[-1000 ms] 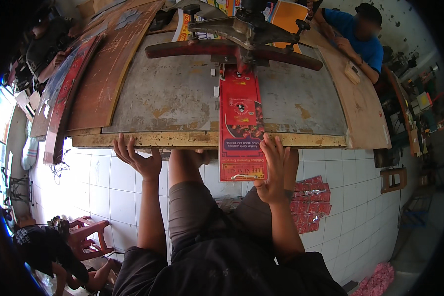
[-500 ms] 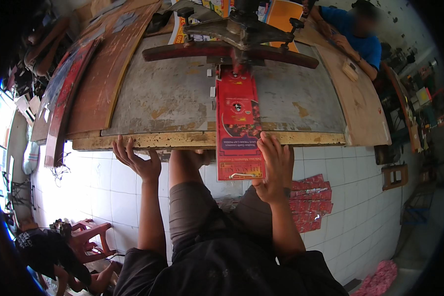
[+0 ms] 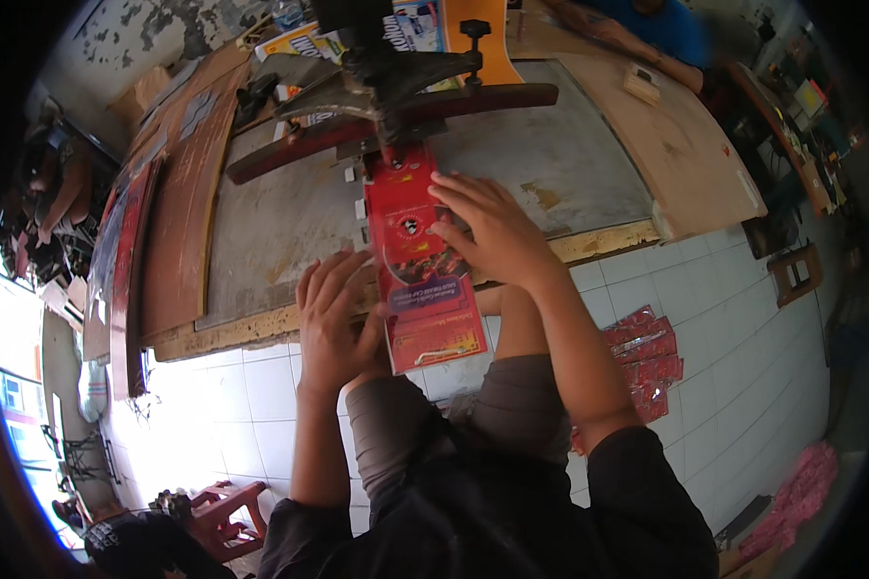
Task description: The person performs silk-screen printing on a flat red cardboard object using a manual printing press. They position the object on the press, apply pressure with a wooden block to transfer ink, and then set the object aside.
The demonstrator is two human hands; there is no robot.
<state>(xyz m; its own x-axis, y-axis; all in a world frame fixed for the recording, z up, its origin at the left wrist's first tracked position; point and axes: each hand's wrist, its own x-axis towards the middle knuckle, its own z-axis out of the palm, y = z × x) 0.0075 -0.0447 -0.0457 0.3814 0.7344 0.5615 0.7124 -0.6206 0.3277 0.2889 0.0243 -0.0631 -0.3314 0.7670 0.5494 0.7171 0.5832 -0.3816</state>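
A long red printed sheet (image 3: pixel 396 205), glossy with food pictures, lies on the grey tabletop (image 3: pixel 290 207). Its near end hangs over the table's front edge above my lap, and its far end reaches under the metal press head (image 3: pixel 386 92). My right hand (image 3: pixel 492 227) is open, fingertips spread on the sheet's right side about halfway along. My left hand (image 3: pixel 336 314) is beside the sheet's left edge at the table front, fingers stretched, thumb close to the edge; whether it touches is hard to tell. Small white blocks (image 3: pixel 360 209) sit along the sheet's left side.
A long dark red bar (image 3: pixel 512 96) crosses the table under the press head. Brown boards (image 3: pixel 179 212) lie at the left, a wooden block (image 3: pixel 642 84) at the far right near a person in blue (image 3: pixel 661 34). Several red packages (image 3: pixel 647 352) lie on the white tiled floor.
My right hand has moved forward along the sheet from its near end. My left hand has gone right, from the table edge to beside the sheet. The view has turned and shifted.
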